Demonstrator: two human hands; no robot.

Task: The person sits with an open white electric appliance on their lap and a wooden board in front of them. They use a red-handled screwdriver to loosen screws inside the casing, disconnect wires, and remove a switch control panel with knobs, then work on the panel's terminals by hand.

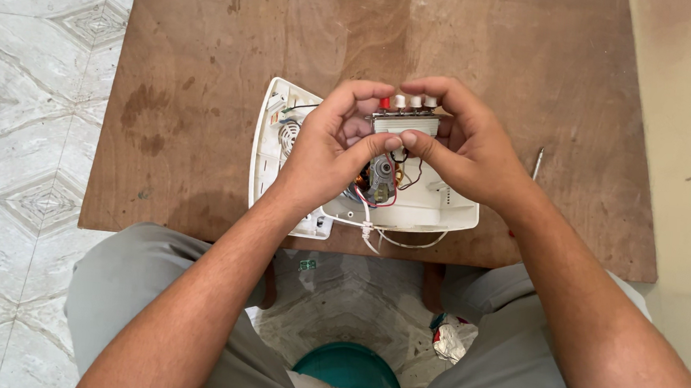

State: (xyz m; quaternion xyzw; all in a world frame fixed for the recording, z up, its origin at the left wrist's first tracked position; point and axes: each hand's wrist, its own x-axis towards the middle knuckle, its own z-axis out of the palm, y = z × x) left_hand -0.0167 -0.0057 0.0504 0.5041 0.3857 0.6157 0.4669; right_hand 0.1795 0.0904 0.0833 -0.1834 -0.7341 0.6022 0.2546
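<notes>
Now both hands meet over an opened white casing (441,213) at the near edge of a brown wooden table (209,63). Between them sits a switch block (403,123), a small grey metal unit with a row of push buttons (415,102) on top: one red, the others white. The left hand (332,148) grasps the block from its own side, fingers curled over the top by the red button and thumb pressed in from below. The right hand (466,150) grips the opposite end, fingers arched over the white buttons and thumb tip meeting the left thumb just under the block.

Directly below the thumbs, a small motor (380,180) with copper windings shows inside the casing, with red, black and yellow wires (408,174) looping around it up toward the block. Under the left palm lies a second white panel (272,144), tilted, with a round grille partly hidden by the wrist. A white cord (395,240) trails out of the casing toward the person, hanging just over the table edge between the forearms.

Beyond the right wrist, a screwdriver (537,162) lies on the table, well apart from the casing. Below the table, between the knees, a teal stool (347,364) stands on the patterned tile floor (19,114), with a crumpled wrapper (453,337) near the right leg.
</notes>
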